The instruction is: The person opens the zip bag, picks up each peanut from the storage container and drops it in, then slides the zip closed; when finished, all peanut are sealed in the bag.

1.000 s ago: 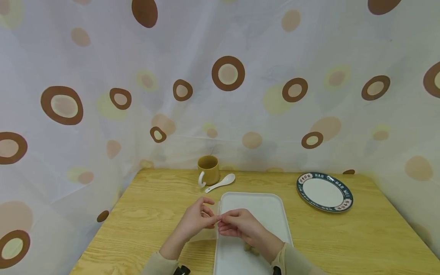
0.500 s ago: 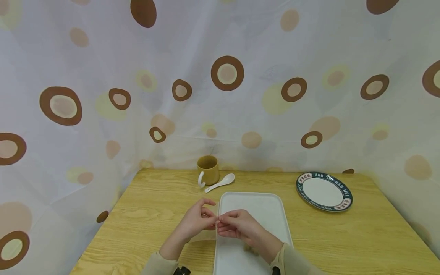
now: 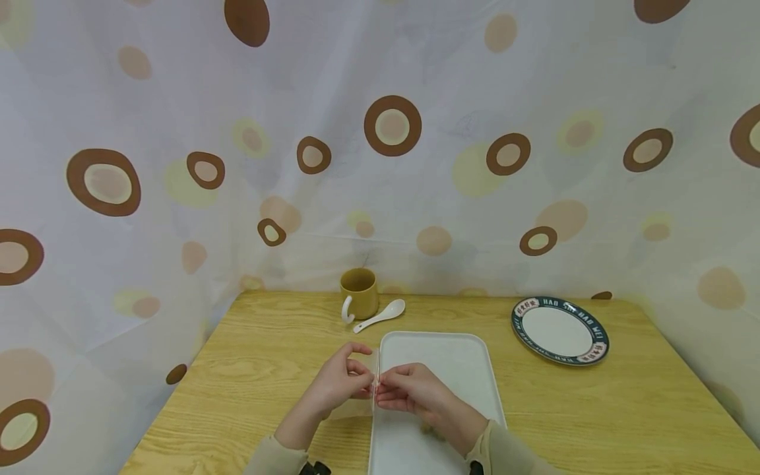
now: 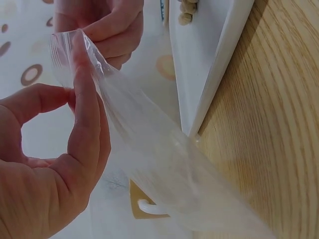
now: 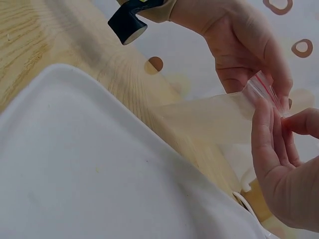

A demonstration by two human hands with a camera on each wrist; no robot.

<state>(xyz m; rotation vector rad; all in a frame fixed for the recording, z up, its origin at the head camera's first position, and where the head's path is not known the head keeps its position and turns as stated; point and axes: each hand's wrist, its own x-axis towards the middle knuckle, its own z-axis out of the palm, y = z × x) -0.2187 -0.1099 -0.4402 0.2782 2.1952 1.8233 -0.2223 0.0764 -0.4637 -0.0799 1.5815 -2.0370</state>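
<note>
A clear plastic zip bag (image 4: 154, 154) hangs between the two hands, over the left edge of a white tray (image 3: 457, 353). My left hand (image 3: 335, 382) pinches the bag close to its zip strip, thumb against the fingers. Facing it, my right hand (image 3: 418, 389) pinches the same edge between thumb and fingertips. A red line runs along the zip strip (image 5: 266, 85) in the right wrist view. The bag looks flat, and whether its mouth is parted cannot be made out. Several small beige lumps (image 4: 187, 12) lie on the tray, partly behind the right wrist in the head view.
At the back of the wooden table (image 3: 255, 369) stand a mustard mug (image 3: 362, 300) with a white handle and a white spoon (image 3: 382, 315). A plate with a dark green patterned rim (image 3: 601, 344) lies at the back right. A spotted curtain (image 3: 439, 191) hangs behind.
The fingertips of my two hands, touching a second ago, now stand slightly apart, with the bag's edge showing between them. The tray and other things stay where they were.
</note>
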